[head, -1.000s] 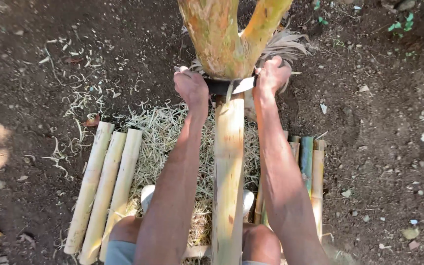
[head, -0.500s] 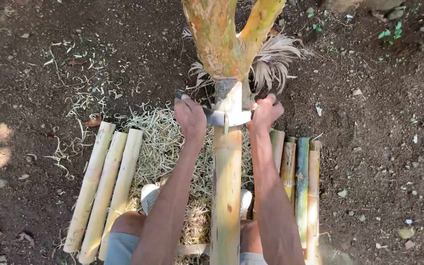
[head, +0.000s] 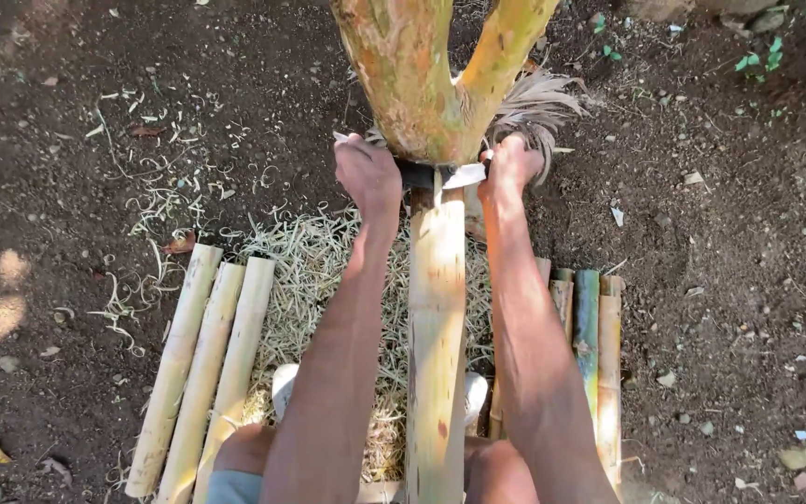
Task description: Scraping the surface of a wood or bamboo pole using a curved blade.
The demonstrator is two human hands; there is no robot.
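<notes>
A long pale bamboo pole (head: 437, 327) runs from between my knees up to the forked tree trunk (head: 422, 75) and leans against it. Across the pole's far end lies a blade (head: 445, 175), dark on the left, bright metal on the right. My left hand (head: 367, 174) is closed around the blade's left end. My right hand (head: 508, 166) grips its right end. Both arms are stretched out straight along the pole's sides.
Three peeled pale bamboo lengths (head: 202, 364) lie side by side on the left. Several green and brown unpeeled lengths (head: 590, 345) lie on the right. A heap of thin shavings (head: 310, 271) covers the dark soil under the pole.
Half a second ago both hands and the blade were drawn back down the pole toward me. They have now pushed forward again to the pole's far end at the trunk.
</notes>
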